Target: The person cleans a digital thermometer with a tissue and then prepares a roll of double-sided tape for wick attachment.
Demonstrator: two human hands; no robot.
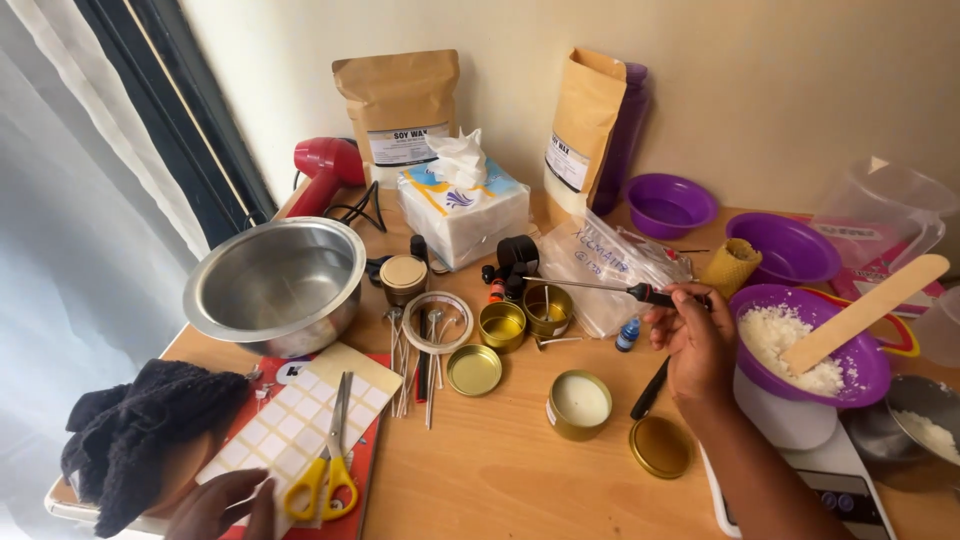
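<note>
A thin metal probe (600, 288) with a black-and-red handle is gripped by the closed fingers of the right hand (695, 340), its tip held level above two open gold tins (525, 318). A wax-filled tin (579, 403) stands on the bench (500, 480) just below the hand. The left hand (222, 505) is laid flat and open on a sticker sheet (285, 430), beside yellow scissors (328, 465).

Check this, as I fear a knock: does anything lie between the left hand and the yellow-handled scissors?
Nothing visible does. The left hand rests on the white sticker sheet, and the scissors lie on that same sheet just beside it, with only bare sheet between them.
</note>
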